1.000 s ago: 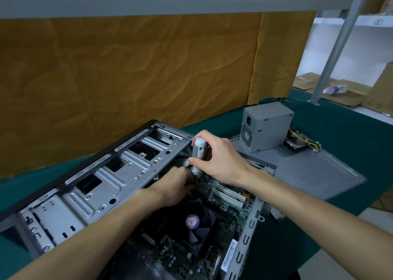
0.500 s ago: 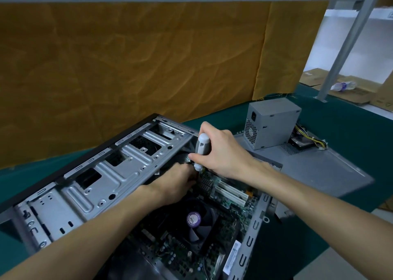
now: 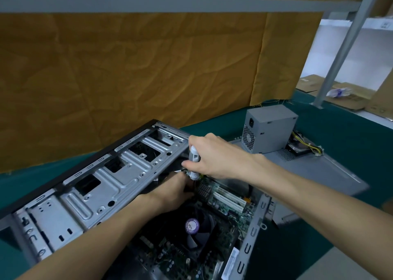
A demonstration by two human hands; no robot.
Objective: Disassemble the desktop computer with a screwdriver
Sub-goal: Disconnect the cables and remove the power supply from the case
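Open desktop computer (image 3: 102, 194) lies on its side on the green worktop (image 3: 340, 135), drive cage at left, motherboard w/ CPU fan (image 3: 195, 230) toward the right. Left hand (image 3: 172, 191) reaches inside just below the screwdriver (image 3: 194, 162); its fingers are hidden, so can't tell their state. Right hand (image 3: 214, 156) grips the white screwdriver upright, tip down in the case; removed PSU (image 3: 270, 128) stands behind on the grey side panel (image 3: 319, 171).

Your right hand (image 3: 214, 158) gripping the white screwdriver (image 3: 194, 162) upright at frame centre, your left hand (image 3: 172, 191) just below inside the open computer case (image 3: 95, 186) (fingertips hidden), grey power supply (image 3: 270, 128) at right on the green table (image 3: 340, 130)
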